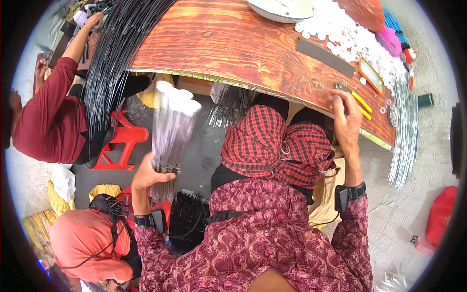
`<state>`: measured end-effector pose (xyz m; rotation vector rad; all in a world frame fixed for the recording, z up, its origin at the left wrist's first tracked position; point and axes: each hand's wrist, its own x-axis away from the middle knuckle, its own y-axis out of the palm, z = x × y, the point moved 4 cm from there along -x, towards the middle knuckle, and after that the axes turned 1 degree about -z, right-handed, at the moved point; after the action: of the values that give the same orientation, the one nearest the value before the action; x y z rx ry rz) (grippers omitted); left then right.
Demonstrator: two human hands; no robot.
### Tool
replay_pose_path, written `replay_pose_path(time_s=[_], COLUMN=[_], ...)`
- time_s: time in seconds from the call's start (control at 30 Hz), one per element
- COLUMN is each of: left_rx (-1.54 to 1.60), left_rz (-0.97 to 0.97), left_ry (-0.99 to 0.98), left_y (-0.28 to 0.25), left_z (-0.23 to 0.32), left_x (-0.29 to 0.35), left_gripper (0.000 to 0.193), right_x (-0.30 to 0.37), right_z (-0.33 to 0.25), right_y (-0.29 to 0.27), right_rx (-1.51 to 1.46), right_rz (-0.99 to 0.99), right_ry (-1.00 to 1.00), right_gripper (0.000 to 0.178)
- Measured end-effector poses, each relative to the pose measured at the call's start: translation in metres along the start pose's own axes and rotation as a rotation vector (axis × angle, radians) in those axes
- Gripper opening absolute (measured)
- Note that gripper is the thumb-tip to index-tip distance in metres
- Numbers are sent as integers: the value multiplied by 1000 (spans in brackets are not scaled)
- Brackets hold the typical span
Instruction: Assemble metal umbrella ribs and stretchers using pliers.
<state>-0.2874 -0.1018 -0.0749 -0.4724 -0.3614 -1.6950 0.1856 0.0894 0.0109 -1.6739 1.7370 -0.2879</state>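
Note:
My left hand (154, 174) is closed round a bundle of thin rods with white round caps (174, 121), held upright left of my knees. The bundle is smeared by motion and its upper ends carry the white caps. Over the table's front edge, my right hand (346, 114) is raised with thumb and forefinger tips close together. Anything between those tips is too small to make out. Just beyond this hand lie pliers with yellow handles (361, 100), and a small clear disc (316, 84) rests on the wooden table (219, 44) to its left.
Many white discs (335, 29) spread over the table's far right, near a white bowl (282, 14), a grey bar (326, 57) and an orange-framed tray (371, 76). Dark wires (114, 53) overhang the left side. Two people sit at left, one beside a red stool (121, 141).

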Motion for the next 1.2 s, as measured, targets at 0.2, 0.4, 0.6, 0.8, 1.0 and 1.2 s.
replay_pose_path(time_s=[0.2,0.4,0.6,0.8,1.0,1.2], left_rx=[55,126,49,-144,-209,-175], left_rz=[-80,-104,11,63,34,167], left_ry=[-218,-287,-205,-289,27,199], left_y=[1,8,24,23,56,43], left_z=[-114,-176,-142,-115,-78,-69], left_x=[-69,-170,-251,-314,-372,-389], left_gripper=[71,65,47,37,48,39], right_x=[3,-8,-13,-15,-13,-21], right_z=[17,18,19,29,50,38], right_y=[14,26,27,26,3,-2], right_rx=[141,292,279,51,-430,-400], right_rz=[40,120,103,59,-192,-129], right_ry=[2,-99,-194,-154,104,-22], right_gripper=[13,8,11,11,16,14])
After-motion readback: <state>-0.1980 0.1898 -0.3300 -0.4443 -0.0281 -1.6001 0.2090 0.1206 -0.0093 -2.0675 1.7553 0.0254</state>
